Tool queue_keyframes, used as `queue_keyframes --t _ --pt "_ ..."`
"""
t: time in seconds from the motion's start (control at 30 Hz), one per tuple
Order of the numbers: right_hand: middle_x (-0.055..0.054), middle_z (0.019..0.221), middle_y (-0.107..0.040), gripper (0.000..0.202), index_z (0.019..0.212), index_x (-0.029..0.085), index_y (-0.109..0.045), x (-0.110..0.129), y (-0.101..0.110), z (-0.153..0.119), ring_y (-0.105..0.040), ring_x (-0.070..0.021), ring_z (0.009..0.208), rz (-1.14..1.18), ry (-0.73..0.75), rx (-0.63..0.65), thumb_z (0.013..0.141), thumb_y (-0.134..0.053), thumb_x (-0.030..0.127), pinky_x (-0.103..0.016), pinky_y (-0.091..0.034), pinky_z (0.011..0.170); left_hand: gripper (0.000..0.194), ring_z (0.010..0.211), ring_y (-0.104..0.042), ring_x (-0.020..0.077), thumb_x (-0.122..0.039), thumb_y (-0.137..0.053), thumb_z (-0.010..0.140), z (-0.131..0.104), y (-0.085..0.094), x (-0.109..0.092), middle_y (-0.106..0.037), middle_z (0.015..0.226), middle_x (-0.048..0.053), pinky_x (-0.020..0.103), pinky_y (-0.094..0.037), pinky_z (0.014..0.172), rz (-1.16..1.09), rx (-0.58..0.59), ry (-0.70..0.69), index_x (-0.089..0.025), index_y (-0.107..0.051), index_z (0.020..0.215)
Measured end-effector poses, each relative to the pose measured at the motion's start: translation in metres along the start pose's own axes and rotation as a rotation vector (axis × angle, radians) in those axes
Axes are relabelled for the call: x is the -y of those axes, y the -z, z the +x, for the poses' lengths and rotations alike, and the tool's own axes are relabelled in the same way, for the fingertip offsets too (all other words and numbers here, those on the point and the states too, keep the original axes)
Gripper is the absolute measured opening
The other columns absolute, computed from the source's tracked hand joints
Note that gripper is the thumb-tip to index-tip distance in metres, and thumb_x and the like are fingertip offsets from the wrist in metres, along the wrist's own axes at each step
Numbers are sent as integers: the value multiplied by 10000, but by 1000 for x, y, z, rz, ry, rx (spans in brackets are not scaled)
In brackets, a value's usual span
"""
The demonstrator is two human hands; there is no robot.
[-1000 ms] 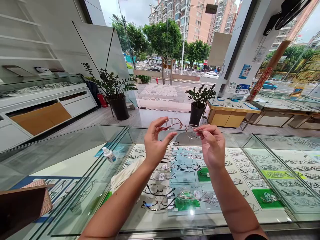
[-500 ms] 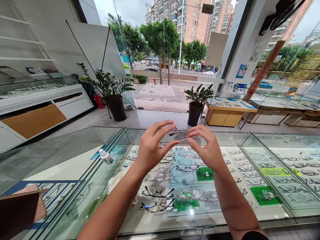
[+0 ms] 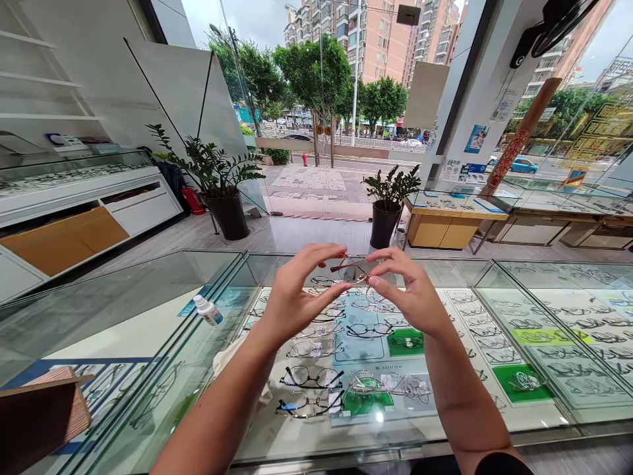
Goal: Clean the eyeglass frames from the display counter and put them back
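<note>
A pair of thin-framed glasses (image 3: 355,270) is held up above the glass display counter. My left hand (image 3: 299,290) grips its left side, thumb below and fingers above the rim. With thumb and fingertips, my right hand (image 3: 408,287) pinches the frame near its middle. A dark temple sticks out between the hands. Beneath them, rows of glasses lie in the counter, among them a dark round pair (image 3: 370,330) and a black-rimmed pair (image 3: 311,377).
A white bottle (image 3: 208,310) stands on the counter at left, with a pale cloth (image 3: 226,356) near my left forearm. A brown box-like object (image 3: 44,412) is at the lower left. Potted plants (image 3: 232,214) stand beyond the counter.
The held glasses have turned slightly and shifted a little to the left between my hands. Both hands keep their hold, and my left fingers have moved slightly.
</note>
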State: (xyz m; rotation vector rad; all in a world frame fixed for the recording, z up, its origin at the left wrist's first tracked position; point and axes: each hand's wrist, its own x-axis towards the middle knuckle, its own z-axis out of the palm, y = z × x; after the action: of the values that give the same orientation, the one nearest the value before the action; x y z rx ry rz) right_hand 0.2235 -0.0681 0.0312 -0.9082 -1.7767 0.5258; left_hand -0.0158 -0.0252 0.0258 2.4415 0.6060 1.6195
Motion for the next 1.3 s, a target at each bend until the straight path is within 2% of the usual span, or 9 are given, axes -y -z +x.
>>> queue_keyframes --t 0.3,0.47,0.53,0.6,0.67,0.7,0.83,1.07,1.3 --pt "-45 1092 -802 123 897 267 -809 -3 -1 1 -730 -225 1068 203 -76 62 967 -745 346 -451 -547 1018 592 1108 -763 246 -220 -842 883 -7 -10 7 -731 1297 108 425 -648 1010 -368 28 158 -316 -649 1434" --pt "-50 1077 -802 133 882 257 -812 -7 -2 2 -735 -224 1039 261 -136 102 943 -775 369 -425 -558 971 613 1163 -750 274 -283 -823 906 -6 -13 7 -718 1353 134 431 -640 982 -378 41 214 -307 -596 1475" --pt "-57 1065 -803 136 880 253 -817 -11 -2 3 -735 -233 1041 225 -144 50 934 -783 372 -433 -554 976 647 1160 -736 260 -303 -849 882 -5 -15 5 -708 1358 127 401 -623 946 -262 -37 212 -295 -578 1469" --pt "-61 1036 -801 132 866 250 -819 -14 -5 4 -732 -244 1056 148 -127 -58 924 -791 365 -448 -547 999 488 1020 -726 209 -310 -849 880 -5 -18 0 -743 1201 85 341 -588 855 -73 -185 204 -261 -659 1327" --pt "-60 1013 -796 120 860 254 -818 -16 -9 4 -732 -251 1053 64 -90 -163 921 -790 353 -456 -547 1003 179 808 -660 153 -316 -779 942 -6 -22 -8 -738 948 32 290 -527 737 43 -232 214 -228 -736 1091" --pt "-61 1014 -794 111 866 258 -818 -16 -13 4 -735 -253 1043 27 -68 -202 925 -783 345 -455 -552 994 111 728 -617 137 -325 -729 978 -8 -25 -12 -724 857 17 278 -496 685 45 -185 235 -219 -751 1002" --pt "-68 1052 -785 97 914 269 -814 -10 -28 -1 -740 -255 1020 -111 4 -296 955 -732 300 -442 -574 946 279 619 -537 128 -426 -639 1025 -14 -40 -23 -729 762 10 271 -429 592 -82 60 397 -205 -794 954" --pt "-81 1105 -774 131 1009 275 -816 -4 -32 -28 -737 -267 1048 -236 8 -316 977 -690 289 -437 -588 959 370 597 -489 133 -547 -761 897 -20 -58 -25 -610 662 0 250 -355 530 -360 2 648 -185 -806 960" --pt "-92 1158 -770 168 1093 251 -786 0 -26 -78 -727 -250 1079 -240 -44 -239 989 -654 263 -427 -570 989 393 555 -345 101 -548 -786 852 -44 -75 -36 -405 580 -60 241 -260 538 -459 113 776 -168 -791 950"
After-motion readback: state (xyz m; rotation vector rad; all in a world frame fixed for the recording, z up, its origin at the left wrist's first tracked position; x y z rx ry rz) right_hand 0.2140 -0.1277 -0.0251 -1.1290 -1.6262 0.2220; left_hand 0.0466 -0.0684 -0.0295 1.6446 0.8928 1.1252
